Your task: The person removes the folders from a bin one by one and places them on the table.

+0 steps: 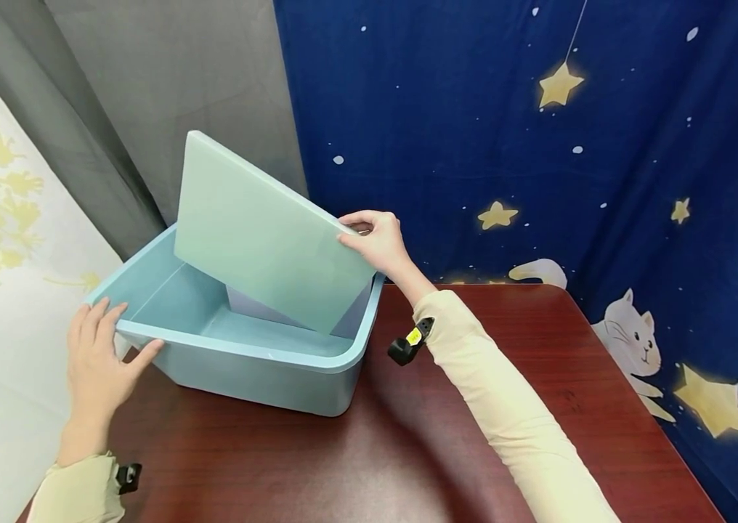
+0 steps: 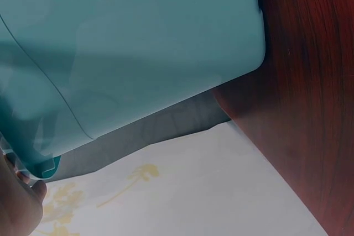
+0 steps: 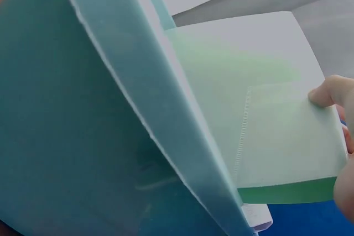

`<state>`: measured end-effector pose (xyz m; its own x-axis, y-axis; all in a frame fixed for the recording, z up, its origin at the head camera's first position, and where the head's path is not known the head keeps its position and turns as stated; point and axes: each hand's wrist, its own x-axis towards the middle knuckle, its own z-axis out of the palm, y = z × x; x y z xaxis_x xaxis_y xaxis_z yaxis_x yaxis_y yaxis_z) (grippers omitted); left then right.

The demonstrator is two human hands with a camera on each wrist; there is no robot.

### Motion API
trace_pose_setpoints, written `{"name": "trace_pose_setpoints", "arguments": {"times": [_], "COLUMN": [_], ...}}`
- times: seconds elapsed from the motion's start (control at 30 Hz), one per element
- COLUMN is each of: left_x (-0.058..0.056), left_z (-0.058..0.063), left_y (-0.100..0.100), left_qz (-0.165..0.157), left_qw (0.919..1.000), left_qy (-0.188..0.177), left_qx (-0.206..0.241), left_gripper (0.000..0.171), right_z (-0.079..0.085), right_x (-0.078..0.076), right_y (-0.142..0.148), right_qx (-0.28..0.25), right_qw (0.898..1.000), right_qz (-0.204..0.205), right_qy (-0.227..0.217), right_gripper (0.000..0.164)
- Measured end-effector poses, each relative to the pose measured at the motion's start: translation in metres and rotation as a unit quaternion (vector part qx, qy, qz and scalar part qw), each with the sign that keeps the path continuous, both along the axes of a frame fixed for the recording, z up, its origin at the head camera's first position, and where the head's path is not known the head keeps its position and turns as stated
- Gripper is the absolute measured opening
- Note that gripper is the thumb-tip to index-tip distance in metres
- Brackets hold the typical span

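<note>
A light blue plastic bin [image 1: 258, 381] stands on the table, its near wall facing me. My left hand [image 1: 99, 363] grips the bin's rim at the near left corner, thumb in front and fingers over the edge. With thumb and fingers, my right hand [image 1: 378, 243] pinches the upper right edge of a pale green file folder [image 1: 264, 232]. The folder is tilted, its lower part inside the bin and its upper left corner above the rim. Behind it in the bin is a lavender flat item [image 1: 254, 306], mostly hidden. A see-through pocket [image 3: 276, 131] shows on the folder in the right wrist view.
The dark red wooden table [image 1: 447, 421] extends to the right and front of the bin. A blue curtain [image 1: 447, 145] with stars hangs behind, a grey curtain [image 1: 179, 73] beside it. White patterned cloth [image 1: 9, 290] is at the left.
</note>
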<state>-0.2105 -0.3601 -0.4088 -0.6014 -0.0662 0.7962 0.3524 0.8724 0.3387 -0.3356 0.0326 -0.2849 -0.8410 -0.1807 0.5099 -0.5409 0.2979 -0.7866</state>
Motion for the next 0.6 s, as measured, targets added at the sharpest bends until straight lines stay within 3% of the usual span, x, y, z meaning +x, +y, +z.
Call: {"name": "trace_pose_setpoints", "arguments": {"times": [0.2,0.6], "left_x": [0.0,0.002], "left_z": [0.001,0.002], "left_y": [0.0,0.001], "left_qz": [0.0,-0.001], "left_qw": [1.0,1.0], "left_qy": [-0.005,-0.007], "left_qx": [-0.002,0.0], "left_gripper": [0.1,0.1], "right_z": [-0.001,0.002], "right_x": [0.006,0.016], "right_y": [0.008,0.024], "right_qx": [-0.05,-0.173], "right_qw": [0.998,0.984], "right_qz": [-0.004,0.004], "right_qy": [0.027,0.028], "right_gripper": [0.023,0.027]}}
